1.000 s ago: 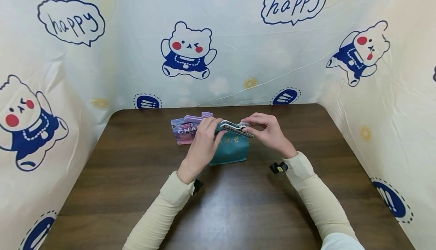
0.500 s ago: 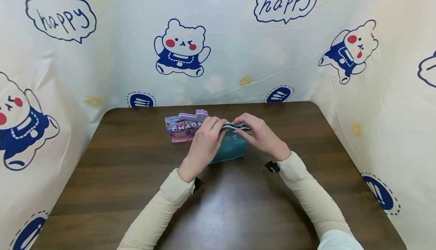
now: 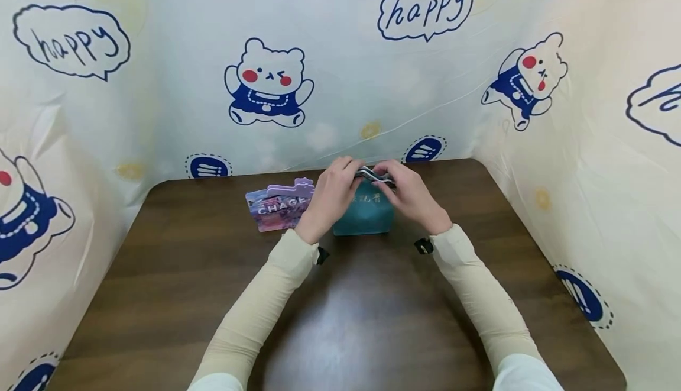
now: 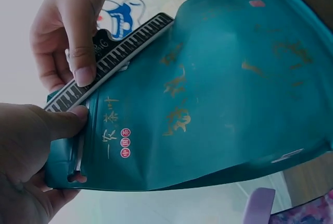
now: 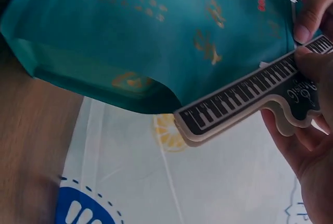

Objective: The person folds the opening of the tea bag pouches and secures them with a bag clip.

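Observation:
A teal tea bag (image 3: 364,216) with gold characters stands at the back of the table in the head view. My left hand (image 3: 332,193) pinches its top edge, thumb in front, near the seal strip in the left wrist view. At the other end of the top, my right hand (image 3: 412,199) grips the handle of a bag clip (image 5: 239,91) printed with piano keys. The clip lies slantwise across the bag's top, its long bar overlapping the teal front. In the left wrist view, the left thumb (image 4: 65,122) sits right beside the bar.
Left of the bag lies a flat, pink-and-blue printed pack (image 3: 279,212) lettered "CHAGE", with a purple clip (image 3: 289,188) along its top edge. Behind the brown table (image 3: 159,296) hangs a pale patterned cloth (image 3: 340,83), which also covers both sides.
Both hands and the teal bag have moved toward the table's back edge. The right hand has come closer to the left, and the clip's bar no longer faces the head camera. The head view has shifted right.

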Action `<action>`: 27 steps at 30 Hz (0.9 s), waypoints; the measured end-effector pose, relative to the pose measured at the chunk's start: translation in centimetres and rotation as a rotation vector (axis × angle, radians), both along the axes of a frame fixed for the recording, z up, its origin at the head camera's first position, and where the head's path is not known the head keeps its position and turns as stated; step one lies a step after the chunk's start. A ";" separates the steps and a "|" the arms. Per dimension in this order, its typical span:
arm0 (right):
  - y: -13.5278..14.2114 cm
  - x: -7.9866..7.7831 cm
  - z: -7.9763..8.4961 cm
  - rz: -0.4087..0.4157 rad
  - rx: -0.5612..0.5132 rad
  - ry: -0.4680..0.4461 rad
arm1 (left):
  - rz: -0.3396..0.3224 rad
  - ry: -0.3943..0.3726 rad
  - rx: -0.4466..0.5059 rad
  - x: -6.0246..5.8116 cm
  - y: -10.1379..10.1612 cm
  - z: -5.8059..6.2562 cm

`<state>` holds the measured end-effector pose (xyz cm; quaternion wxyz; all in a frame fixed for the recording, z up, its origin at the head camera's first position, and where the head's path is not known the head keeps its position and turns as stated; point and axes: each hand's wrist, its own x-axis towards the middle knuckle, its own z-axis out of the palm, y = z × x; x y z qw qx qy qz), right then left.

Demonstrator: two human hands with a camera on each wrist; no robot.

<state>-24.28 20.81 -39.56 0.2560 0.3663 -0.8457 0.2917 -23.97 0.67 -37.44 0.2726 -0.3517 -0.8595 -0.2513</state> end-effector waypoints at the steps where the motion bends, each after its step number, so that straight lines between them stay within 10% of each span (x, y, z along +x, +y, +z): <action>1: -0.1 -0.3 -0.2 -0.009 0.000 0.008 | 0.003 0.002 -0.001 -0.4 0.0 -0.1; 20: -0.5 -1.5 -0.9 -0.069 0.089 0.100 | 0.124 0.142 -0.162 -1.5 0.2 -1.0; 27: 0.3 -1.8 0.1 -0.020 0.177 0.118 | 0.123 0.070 -0.200 -1.4 -1.1 -0.4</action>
